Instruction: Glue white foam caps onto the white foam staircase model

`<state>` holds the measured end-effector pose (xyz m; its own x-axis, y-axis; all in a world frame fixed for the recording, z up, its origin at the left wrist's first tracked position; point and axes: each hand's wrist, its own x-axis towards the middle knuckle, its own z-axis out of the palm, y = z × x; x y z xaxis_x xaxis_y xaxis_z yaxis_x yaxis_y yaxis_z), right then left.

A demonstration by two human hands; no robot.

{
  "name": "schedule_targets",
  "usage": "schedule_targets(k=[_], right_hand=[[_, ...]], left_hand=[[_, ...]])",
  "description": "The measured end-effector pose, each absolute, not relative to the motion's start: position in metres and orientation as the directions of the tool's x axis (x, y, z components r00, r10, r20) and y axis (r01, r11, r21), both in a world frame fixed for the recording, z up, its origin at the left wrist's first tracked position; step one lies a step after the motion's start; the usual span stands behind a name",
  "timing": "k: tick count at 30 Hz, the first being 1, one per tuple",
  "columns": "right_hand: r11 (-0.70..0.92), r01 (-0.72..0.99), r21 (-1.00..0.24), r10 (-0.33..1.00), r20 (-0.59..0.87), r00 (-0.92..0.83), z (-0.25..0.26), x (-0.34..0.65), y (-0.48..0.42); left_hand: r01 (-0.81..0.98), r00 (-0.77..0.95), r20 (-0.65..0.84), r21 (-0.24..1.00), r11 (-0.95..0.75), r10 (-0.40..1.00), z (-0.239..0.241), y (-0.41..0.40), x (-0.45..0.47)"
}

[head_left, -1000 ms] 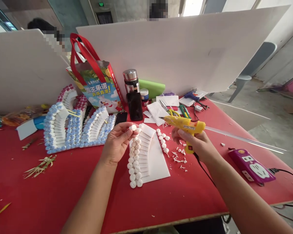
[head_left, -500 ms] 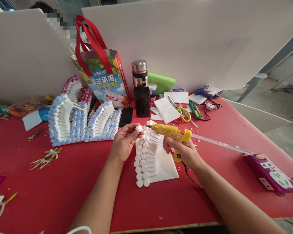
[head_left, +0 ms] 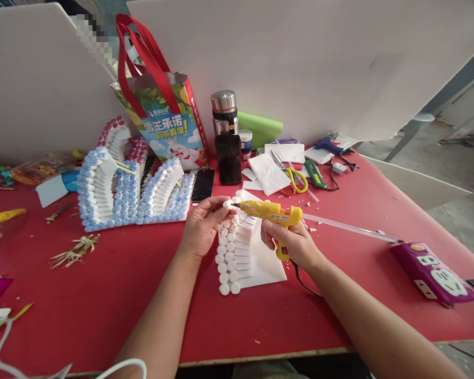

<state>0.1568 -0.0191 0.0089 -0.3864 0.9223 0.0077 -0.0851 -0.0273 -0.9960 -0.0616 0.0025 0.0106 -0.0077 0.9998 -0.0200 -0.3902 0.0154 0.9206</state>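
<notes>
Left hand pinches a small white rolled piece above the white paper staircase model (lying on the red table). Right hand grips the yellow glue gun, nozzle touching that piece.
</notes>
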Motion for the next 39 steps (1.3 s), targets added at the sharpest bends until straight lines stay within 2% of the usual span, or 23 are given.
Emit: schedule_targets(k=[24,39], right_hand=[[-0.031,-0.078,-0.996,0.929,0.001,-0.371,0.0061,0.157,-0.0178],[-0.043,-0.098,-0.994,0.924,-0.003,-0.382,0.0059,0.1562,-0.0198]], left_hand=[[-0.426,-0.014,-0.032,0.905,0.023,0.999,0.0096,0.0024,-0.0601],[-0.386,-0.023,-0.033,0.922,0.021,0.999,0.0099,0.0023,-0.0593]])
